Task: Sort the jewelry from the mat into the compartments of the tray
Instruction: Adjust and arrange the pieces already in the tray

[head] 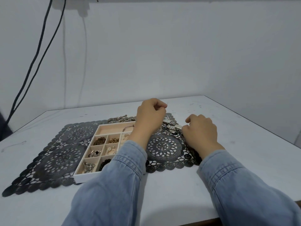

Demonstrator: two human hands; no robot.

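Sorting well along, by the look: tray [78,176] at centre-left has most sections filled, with bangle [128,127] in long top one. Still on mat [61,159]: jewelry heap [171,127] at centre-right, chains [121,119] above tray. Left hand [150,116] raised over heap, right hand [201,132] at heap's edge. Both have fingers curled; cannot tell if either grips a piece.

You are at a plain work station in a bare room, more workshop or recording corner than lived-in home. A white table [244,144] stands against blank white walls [162,54]. Dark cables [40,54] and a white cord [84,54] hang at your left. On the table are a lace-cut mat [57,160] and a divided tray [78,177] of jewelry.
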